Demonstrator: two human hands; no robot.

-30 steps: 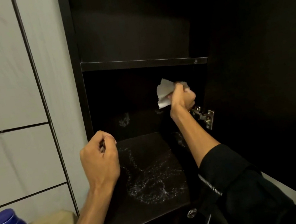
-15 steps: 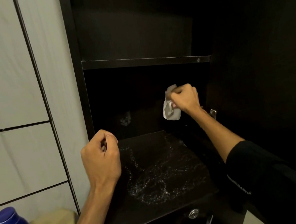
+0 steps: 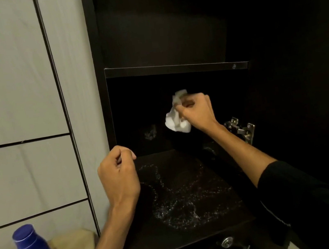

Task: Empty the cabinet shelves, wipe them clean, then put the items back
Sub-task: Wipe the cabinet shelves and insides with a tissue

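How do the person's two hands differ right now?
The right hand grips a crumpled white tissue; the left hand is curled and holds nothing. The right hand reaches up inside the dark cabinet, while the left hand hangs lower, at its front edge. The right arm shows a black sleeve; the left forearm is bare. Both hands are curled.

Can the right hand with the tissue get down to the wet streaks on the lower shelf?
Probably yes: the right hand grips the tissue above the wet streaks, and nothing stands on that shelf between them.
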